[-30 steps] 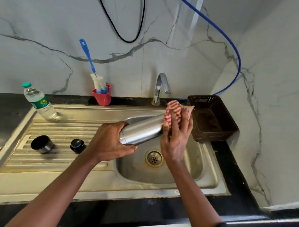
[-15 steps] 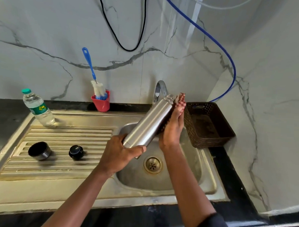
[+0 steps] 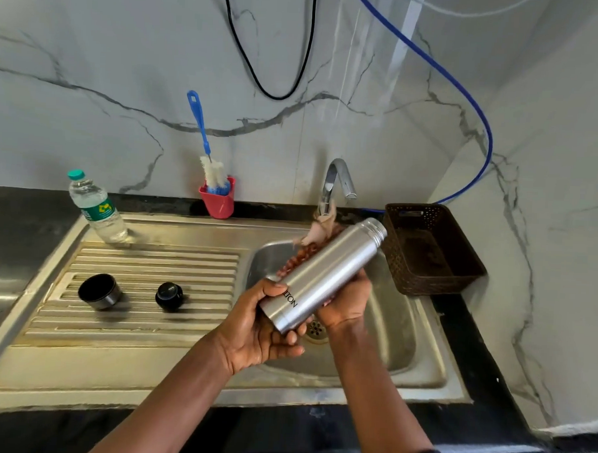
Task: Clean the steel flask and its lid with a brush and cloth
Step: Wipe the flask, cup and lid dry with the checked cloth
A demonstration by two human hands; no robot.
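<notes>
The steel flask [image 3: 326, 270] is tilted over the sink basin, its open threaded mouth pointing up and right. My left hand [image 3: 262, 324] grips its base end. My right hand [image 3: 347, 302] is under the flask's middle and holds a red-and-white cloth [image 3: 310, 242] against its far side; the cloth sticks out behind the flask. On the drainboard lie the flask's steel cup lid [image 3: 99, 291] and its black stopper [image 3: 169, 296]. A blue-handled bottle brush [image 3: 205, 150] stands in a red holder [image 3: 218, 199] by the wall.
The steel sink [image 3: 418, 355] has its drain under my hands and a tap [image 3: 337, 180] behind. A plastic water bottle [image 3: 96, 210] stands at the drainboard's back left. A brown perforated basket [image 3: 430, 249] sits right of the basin. Black counter surrounds the sink.
My right hand with the cloth has slid down from the flask's mouth to its middle. The flask has tilted lower, mouth further right, and my left hand has shifted under its base.
</notes>
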